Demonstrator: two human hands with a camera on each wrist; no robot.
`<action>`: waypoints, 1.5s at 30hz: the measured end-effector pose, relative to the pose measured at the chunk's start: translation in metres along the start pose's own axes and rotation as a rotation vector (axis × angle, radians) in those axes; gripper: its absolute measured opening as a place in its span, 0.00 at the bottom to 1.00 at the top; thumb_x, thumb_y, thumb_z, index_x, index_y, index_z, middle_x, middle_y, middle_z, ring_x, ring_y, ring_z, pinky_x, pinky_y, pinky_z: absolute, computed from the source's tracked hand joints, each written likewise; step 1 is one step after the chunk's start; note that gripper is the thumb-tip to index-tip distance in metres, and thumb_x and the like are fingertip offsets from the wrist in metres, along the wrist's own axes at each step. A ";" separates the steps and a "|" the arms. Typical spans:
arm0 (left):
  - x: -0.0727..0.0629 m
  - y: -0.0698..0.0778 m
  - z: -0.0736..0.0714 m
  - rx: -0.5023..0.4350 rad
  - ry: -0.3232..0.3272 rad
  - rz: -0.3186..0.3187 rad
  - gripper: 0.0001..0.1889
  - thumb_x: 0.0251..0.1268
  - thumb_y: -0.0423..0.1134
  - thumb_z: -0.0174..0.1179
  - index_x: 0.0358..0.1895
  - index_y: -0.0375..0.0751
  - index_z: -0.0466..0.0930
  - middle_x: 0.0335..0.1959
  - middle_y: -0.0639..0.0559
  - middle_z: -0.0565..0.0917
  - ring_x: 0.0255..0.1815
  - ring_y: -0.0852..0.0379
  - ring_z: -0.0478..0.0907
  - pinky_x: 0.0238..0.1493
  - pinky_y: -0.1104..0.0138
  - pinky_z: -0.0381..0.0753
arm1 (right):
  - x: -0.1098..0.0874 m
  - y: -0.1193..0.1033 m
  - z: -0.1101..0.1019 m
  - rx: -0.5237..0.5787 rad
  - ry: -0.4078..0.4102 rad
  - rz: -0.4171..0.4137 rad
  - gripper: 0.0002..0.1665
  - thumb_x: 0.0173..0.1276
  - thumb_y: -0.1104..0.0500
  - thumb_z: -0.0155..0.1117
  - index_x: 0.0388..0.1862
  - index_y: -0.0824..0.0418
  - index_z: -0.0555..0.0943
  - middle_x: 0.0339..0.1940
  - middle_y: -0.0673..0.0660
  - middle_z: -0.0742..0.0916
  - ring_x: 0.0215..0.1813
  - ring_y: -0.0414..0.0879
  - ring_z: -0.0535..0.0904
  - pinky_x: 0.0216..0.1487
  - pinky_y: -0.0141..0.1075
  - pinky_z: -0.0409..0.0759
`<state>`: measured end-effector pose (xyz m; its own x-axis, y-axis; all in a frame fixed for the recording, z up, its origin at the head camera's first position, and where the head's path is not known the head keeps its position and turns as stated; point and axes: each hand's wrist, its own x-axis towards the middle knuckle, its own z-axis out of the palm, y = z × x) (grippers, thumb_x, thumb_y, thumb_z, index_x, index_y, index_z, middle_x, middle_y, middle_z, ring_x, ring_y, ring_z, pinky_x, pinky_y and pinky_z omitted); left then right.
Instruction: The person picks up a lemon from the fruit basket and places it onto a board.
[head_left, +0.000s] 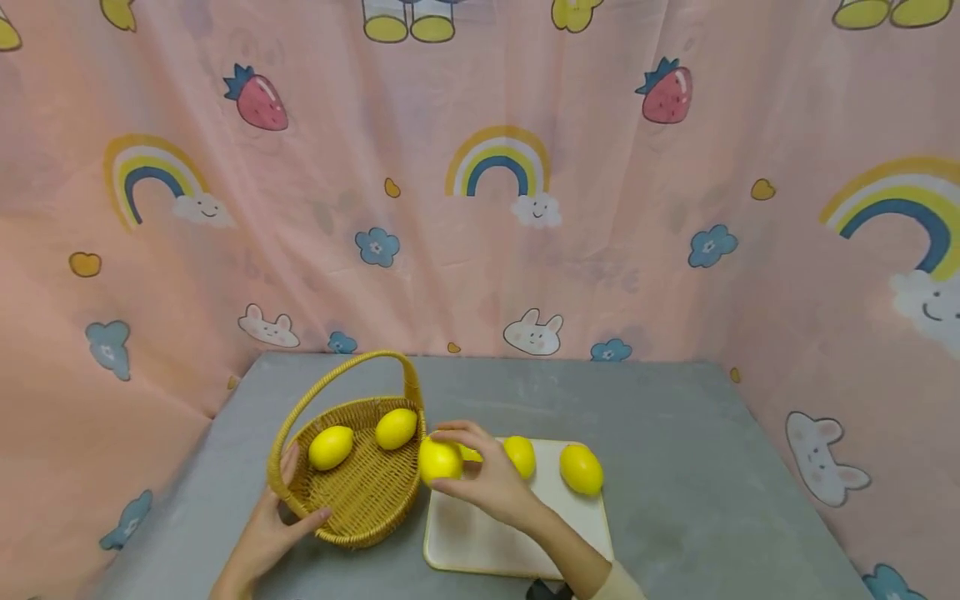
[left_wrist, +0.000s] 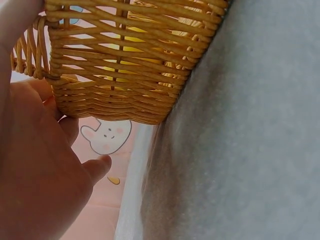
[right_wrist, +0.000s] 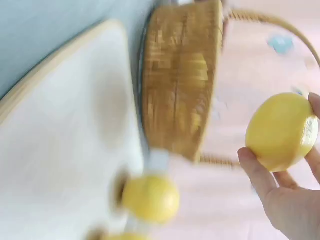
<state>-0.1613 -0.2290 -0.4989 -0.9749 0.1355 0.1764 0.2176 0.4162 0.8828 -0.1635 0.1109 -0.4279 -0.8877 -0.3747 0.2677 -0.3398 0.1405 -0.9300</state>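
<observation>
My right hand (head_left: 497, 486) pinches a lemon (head_left: 439, 462) between thumb and fingers, raised beside the right rim of a wicker basket (head_left: 365, 497). In the right wrist view this lemon (right_wrist: 278, 131) is clear of the tray. The left hand (head_left: 267, 527) grips the basket's left side near the handle (head_left: 330, 377), its thumb at the rim. Two lemons, a left one (head_left: 331, 448) and a right one (head_left: 395, 428), lie inside the basket. On the white tray (head_left: 487, 546) sit a lemon (head_left: 521, 457), another lemon (head_left: 581, 469) at its right edge, and one mostly hidden behind my right hand.
The basket and tray stand side by side on a grey table (head_left: 675, 467). A pink patterned curtain (head_left: 480, 275) hangs behind it and along both sides. A small black object (head_left: 548, 590) shows below the right forearm.
</observation>
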 end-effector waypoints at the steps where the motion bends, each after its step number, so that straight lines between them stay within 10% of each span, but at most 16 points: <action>1: -0.001 0.000 -0.001 0.000 0.002 0.003 0.55 0.56 0.32 0.73 0.82 0.44 0.43 0.81 0.37 0.40 0.77 0.28 0.35 0.64 0.26 0.42 | -0.008 0.001 -0.011 0.003 0.033 0.001 0.28 0.62 0.62 0.75 0.61 0.60 0.80 0.66 0.59 0.76 0.67 0.59 0.71 0.58 0.49 0.79; 11: -0.003 -0.003 0.001 0.010 0.003 -0.004 0.54 0.56 0.33 0.73 0.81 0.39 0.44 0.81 0.36 0.41 0.77 0.29 0.34 0.65 0.28 0.40 | -0.078 0.008 -0.085 -0.112 0.219 -0.006 0.28 0.58 0.65 0.76 0.59 0.62 0.81 0.65 0.61 0.77 0.63 0.55 0.75 0.52 0.43 0.82; 17: -0.002 -0.002 0.002 0.019 0.003 -0.014 0.55 0.56 0.34 0.73 0.81 0.42 0.44 0.81 0.37 0.41 0.77 0.28 0.35 0.64 0.27 0.44 | -0.110 0.026 -0.096 -0.156 0.182 0.021 0.28 0.57 0.65 0.77 0.57 0.66 0.81 0.62 0.70 0.76 0.59 0.29 0.71 0.48 0.49 0.83; 25: -0.003 -0.003 0.001 0.003 0.011 0.011 0.55 0.55 0.33 0.74 0.81 0.40 0.44 0.81 0.36 0.42 0.77 0.28 0.36 0.66 0.29 0.43 | -0.129 0.046 -0.100 -0.057 0.093 0.159 0.26 0.61 0.64 0.74 0.58 0.68 0.79 0.65 0.74 0.71 0.59 0.22 0.66 0.52 0.40 0.81; 31: -0.003 -0.004 0.001 0.010 0.016 0.028 0.55 0.55 0.32 0.74 0.81 0.39 0.45 0.81 0.36 0.43 0.77 0.28 0.37 0.65 0.28 0.43 | -0.134 0.061 -0.092 -0.171 0.098 0.008 0.25 0.59 0.65 0.75 0.55 0.67 0.80 0.61 0.66 0.76 0.62 0.25 0.65 0.48 0.37 0.81; 39: 0.000 -0.004 0.001 0.020 -0.001 -0.005 0.55 0.56 0.35 0.74 0.81 0.41 0.43 0.81 0.36 0.41 0.77 0.29 0.36 0.66 0.29 0.43 | -0.134 0.064 -0.090 -0.218 0.110 0.079 0.26 0.56 0.66 0.76 0.54 0.66 0.81 0.61 0.73 0.74 0.60 0.23 0.64 0.49 0.34 0.80; 45: 0.001 -0.003 -0.001 0.009 -0.002 -0.005 0.55 0.56 0.34 0.73 0.81 0.40 0.43 0.81 0.36 0.41 0.77 0.29 0.35 0.65 0.28 0.43 | -0.134 0.078 -0.083 -0.414 0.234 -0.186 0.32 0.40 0.73 0.81 0.49 0.64 0.83 0.57 0.52 0.78 0.60 0.33 0.71 0.60 0.17 0.62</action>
<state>-0.1632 -0.2304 -0.5006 -0.9759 0.1353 0.1713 0.2134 0.4252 0.8796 -0.0964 0.2484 -0.5155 -0.8303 -0.2196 0.5123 -0.5512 0.4600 -0.6961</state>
